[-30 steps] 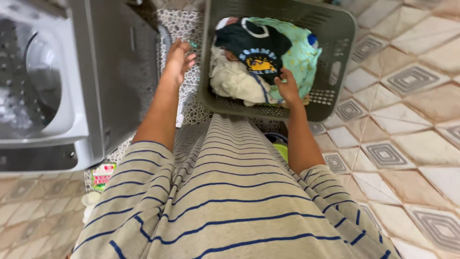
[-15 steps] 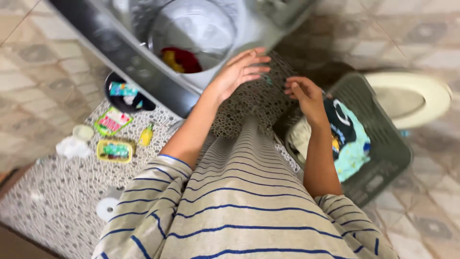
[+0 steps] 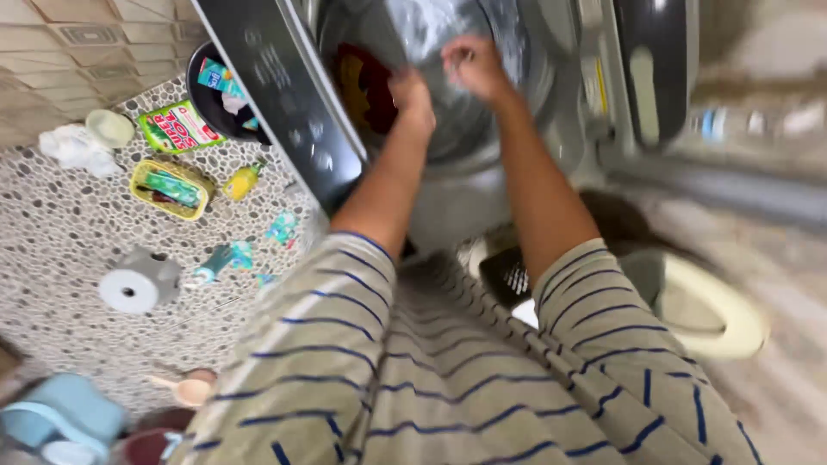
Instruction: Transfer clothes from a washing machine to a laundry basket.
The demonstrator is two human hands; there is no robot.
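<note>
Both my hands have moved from the basket into the washer point(image 3: 482, 129) at 12 o'clock, left hand point(image 3: 409, 90) and right hand point(image 3: 472, 67) curled, grip unclear.

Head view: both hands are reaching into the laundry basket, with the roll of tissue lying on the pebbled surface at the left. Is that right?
Not quite. In the head view both hands, left hand and right hand, reach into the washing machine drum, not the basket. The roll of tissue does lie on the pebbled surface at the left.

Grey shirt point(image 3: 448, 379) with blue stripes; pebbled floor point(image 3: 60, 224).
</note>
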